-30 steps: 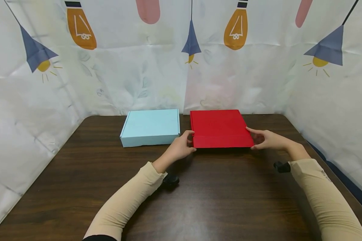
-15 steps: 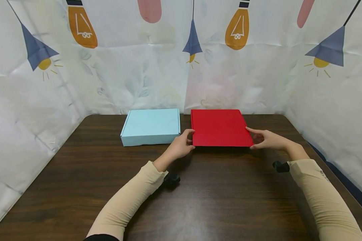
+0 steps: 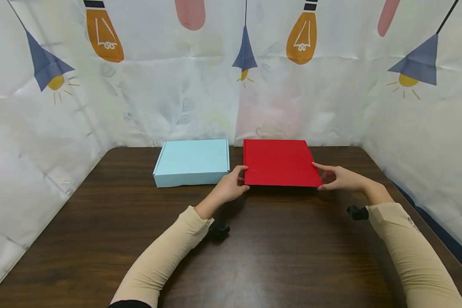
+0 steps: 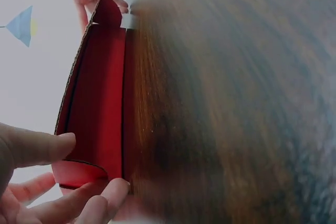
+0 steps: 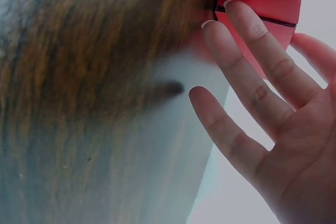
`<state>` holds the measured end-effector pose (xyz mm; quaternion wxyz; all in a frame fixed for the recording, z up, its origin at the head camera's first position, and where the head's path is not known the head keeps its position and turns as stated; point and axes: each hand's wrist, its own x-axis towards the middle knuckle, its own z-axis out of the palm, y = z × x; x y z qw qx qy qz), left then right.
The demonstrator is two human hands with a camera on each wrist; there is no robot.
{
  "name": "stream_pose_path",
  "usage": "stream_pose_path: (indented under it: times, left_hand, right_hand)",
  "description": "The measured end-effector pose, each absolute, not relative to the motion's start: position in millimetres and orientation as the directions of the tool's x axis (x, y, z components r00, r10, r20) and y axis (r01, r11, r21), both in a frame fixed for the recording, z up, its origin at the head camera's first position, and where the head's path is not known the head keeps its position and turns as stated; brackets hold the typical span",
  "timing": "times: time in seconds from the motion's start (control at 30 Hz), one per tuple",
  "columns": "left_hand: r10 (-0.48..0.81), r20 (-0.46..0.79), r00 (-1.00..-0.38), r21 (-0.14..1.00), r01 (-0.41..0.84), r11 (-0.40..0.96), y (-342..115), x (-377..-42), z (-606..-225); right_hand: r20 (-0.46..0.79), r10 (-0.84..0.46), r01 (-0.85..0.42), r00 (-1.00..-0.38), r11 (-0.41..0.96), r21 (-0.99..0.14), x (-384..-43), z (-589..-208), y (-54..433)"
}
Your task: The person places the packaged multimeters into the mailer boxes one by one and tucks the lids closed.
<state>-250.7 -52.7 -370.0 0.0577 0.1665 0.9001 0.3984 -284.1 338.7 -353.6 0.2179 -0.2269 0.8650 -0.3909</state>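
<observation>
A flat red cardboard box (image 3: 279,160) lies at the back of the table, right of centre. Its lid's front edge juts forward above the front wall, and the left wrist view shows rounded end tabs and a dark gap under the lid's corrugated edge. My left hand (image 3: 227,189) holds the near left corner, thumb at the lid's edge and fingers lower by the side. At the near right corner my right hand (image 3: 343,179) holds the box between thumb and fingers. In the right wrist view its fingers (image 5: 257,32) reach the red end tab, with one finger apart from it.
A closed light blue box (image 3: 194,158) sits left of the red one, close to my left hand. Black wrist cameras (image 3: 357,213) hang under both sleeves. A printed curtain (image 3: 215,98) stands right behind the dark wooden table (image 3: 277,256).
The red lid's front edge has shifted slightly up and back, and the crease line across its front part no longer shows. Both hands have stayed nearly in place. The blue box has not moved.
</observation>
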Motion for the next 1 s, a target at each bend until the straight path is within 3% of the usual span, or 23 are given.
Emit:
stream_pose_path:
  times: [0.43, 1.0]
  left_hand:
    - [0.367, 0.072, -0.927, 0.579, 0.339, 0.742, -47.3, -248.6, -369.6]
    - [0.35, 0.07, -0.934, 0.56, 0.327, 0.761, -49.8, -255.6, -370.4]
  right_hand:
    - [-0.2, -0.563, -0.236, -0.802, 0.607, -0.759, -284.8, -354.3, 340.1]
    - [-0.183, -0.534, -0.243, -0.825, 0.629, -0.739, -287.1, -357.3, 341.0]
